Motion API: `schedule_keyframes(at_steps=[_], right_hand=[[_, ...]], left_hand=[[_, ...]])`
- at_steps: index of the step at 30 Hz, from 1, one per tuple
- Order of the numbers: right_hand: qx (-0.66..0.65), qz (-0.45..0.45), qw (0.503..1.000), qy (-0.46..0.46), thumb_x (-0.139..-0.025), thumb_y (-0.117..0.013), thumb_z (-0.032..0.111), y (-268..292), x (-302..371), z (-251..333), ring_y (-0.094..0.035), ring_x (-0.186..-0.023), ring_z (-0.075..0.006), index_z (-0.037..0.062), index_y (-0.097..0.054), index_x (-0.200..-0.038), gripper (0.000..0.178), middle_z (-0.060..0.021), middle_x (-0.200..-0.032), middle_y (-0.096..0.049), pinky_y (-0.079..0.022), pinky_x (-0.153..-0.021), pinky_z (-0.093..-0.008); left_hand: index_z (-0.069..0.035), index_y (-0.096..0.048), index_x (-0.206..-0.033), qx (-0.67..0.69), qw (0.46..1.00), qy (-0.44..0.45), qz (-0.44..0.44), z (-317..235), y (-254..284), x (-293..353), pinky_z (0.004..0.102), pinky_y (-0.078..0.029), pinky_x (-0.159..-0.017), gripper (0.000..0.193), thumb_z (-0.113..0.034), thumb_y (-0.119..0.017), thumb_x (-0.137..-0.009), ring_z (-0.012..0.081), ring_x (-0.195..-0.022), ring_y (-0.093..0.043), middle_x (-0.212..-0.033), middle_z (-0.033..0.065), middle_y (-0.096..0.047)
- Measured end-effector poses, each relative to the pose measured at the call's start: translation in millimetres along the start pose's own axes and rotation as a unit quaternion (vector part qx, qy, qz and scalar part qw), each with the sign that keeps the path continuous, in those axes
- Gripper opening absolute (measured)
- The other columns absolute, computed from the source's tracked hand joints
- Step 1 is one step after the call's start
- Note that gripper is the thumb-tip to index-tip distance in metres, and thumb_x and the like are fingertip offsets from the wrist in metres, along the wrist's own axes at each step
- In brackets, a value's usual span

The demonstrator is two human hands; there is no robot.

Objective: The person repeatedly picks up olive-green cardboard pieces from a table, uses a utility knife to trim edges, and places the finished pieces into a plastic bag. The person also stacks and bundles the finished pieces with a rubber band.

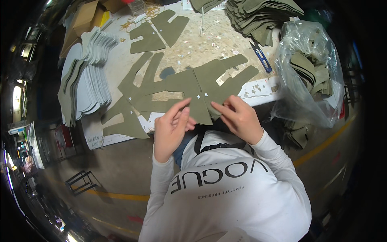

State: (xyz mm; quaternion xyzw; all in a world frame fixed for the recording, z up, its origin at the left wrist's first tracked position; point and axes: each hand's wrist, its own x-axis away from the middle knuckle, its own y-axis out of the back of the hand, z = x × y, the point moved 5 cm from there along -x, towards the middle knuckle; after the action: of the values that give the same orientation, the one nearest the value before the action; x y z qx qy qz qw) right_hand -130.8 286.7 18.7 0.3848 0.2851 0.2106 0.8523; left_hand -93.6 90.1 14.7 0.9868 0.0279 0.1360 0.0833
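Two olive-green flat cut pieces lie side by side at the table's front edge: a left piece and a right piece, each with a small white sticker near their meeting edges. My right hand pinches the near edge of the right piece, whose lower corner curls up there. My left hand is over the near part of the left piece, fingers apart and thumb raised, with nothing seen in it. Another pair of olive pieces lies to the left, partly beneath the left piece.
Blue-handled thread snips lie at the right, beside a clear plastic bag of olive pieces. A tall olive stack stands behind. Grey-white stacks line the left edge, near a cardboard box. Another olive pair lies farther back.
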Motion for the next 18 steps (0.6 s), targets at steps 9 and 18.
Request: schedule_keyframes(at_steps=[9, 18], right_hand=[[-0.136, -0.055, 0.989, -0.032, -0.077, -0.073, 0.003, 9, 19, 14, -0.057, -0.064, -0.0197, 0.0046, -0.071, -0.114, 0.037, -0.0089, -0.082, -0.056, -0.048, -0.058, -0.0309], [-0.165, -0.144, 0.971, -0.095, -0.086, -0.064, -0.003, 21, -1, -10, -0.052, -0.061, -0.0122, 0.0019, -0.073, -0.107, 0.023, -0.006, -0.077, -0.055, -0.042, -0.055, -0.0238]], left_hand=[[-0.011, -0.057, -0.134, -0.186, 0.962, -0.201, -0.015, -26, -46, -31, 0.0283, -0.05, -0.059, 0.046, -0.009, -0.064, -0.088, 0.0178, -0.067, -0.061, -0.126, 0.019, -0.059], [-0.013, -0.06, -0.134, -0.234, 0.953, -0.184, -0.049, -36, 67, -4, 0.0209, -0.041, -0.062, 0.053, 0.001, -0.06, -0.083, 0.0074, -0.074, -0.048, -0.129, 0.0107, -0.058]])
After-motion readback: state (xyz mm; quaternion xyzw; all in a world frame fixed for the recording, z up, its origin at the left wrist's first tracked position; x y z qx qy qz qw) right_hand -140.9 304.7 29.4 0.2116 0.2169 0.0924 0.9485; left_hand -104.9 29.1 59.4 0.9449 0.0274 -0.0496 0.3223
